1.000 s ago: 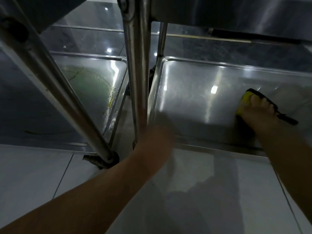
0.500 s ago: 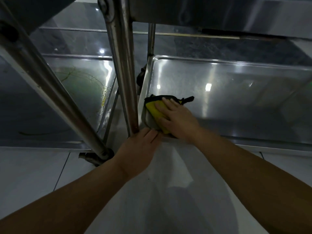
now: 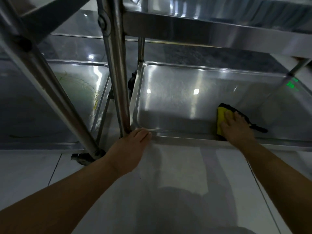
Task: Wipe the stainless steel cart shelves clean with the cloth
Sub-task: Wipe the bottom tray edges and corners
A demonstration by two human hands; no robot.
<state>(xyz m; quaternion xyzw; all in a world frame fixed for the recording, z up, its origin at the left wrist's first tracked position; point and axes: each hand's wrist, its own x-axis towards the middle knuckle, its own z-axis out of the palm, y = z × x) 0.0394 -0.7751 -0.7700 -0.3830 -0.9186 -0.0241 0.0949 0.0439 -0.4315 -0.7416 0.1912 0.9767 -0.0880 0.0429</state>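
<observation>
The bottom shelf [image 3: 177,98] of a stainless steel cart lies low ahead of me, a shallow tray with a raised rim. A yellow cloth with a black edge [image 3: 220,119] lies flat on the shelf near its front rim, right of centre. My right hand [image 3: 236,127] presses down on the cloth with straight fingers. My left hand [image 3: 131,147] rests on the shelf's front left corner, at the foot of the cart's upright post [image 3: 116,73]; its fingertips are hidden behind the rim.
A second steel cart stands to the left; its bottom shelf [image 3: 76,88] carries greenish and yellow smears. A slanted post [image 3: 50,85] and a castor [image 3: 84,157] sit near my left arm. An upper shelf [image 3: 211,31] overhangs. White floor tiles [image 3: 177,183] lie below.
My right hand has slid the cloth from the shelf's front left corner to the right, along the front rim. My left hand has stayed at the corner by the post.
</observation>
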